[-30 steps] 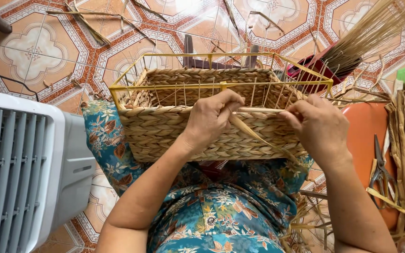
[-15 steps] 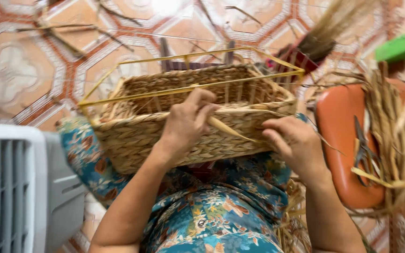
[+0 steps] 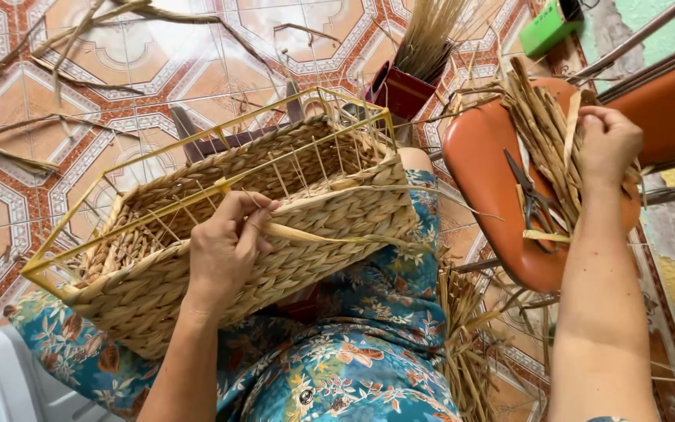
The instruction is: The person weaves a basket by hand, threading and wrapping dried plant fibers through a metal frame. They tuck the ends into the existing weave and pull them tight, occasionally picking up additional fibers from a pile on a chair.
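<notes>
- Woven basket [image 3: 275, 234] rested tilted on the person's lap, its sides plaited with dried fibre around a yellow wire frame [image 3: 220, 187].
- Left hand [image 3: 224, 250] pinched a loose strand [image 3: 330, 234] at the top edge, fingers curled closed on it.
- Right hand [image 3: 607, 144] was closed around a bundle of dried strands [image 3: 544, 133] lying on the orange chair [image 3: 486, 172], beside scissors [image 3: 529, 191].
- Walls looked woven nearly to the rim; the uppermost row near the frame seemed unfinished, though the far side was hard to judge.
</notes>
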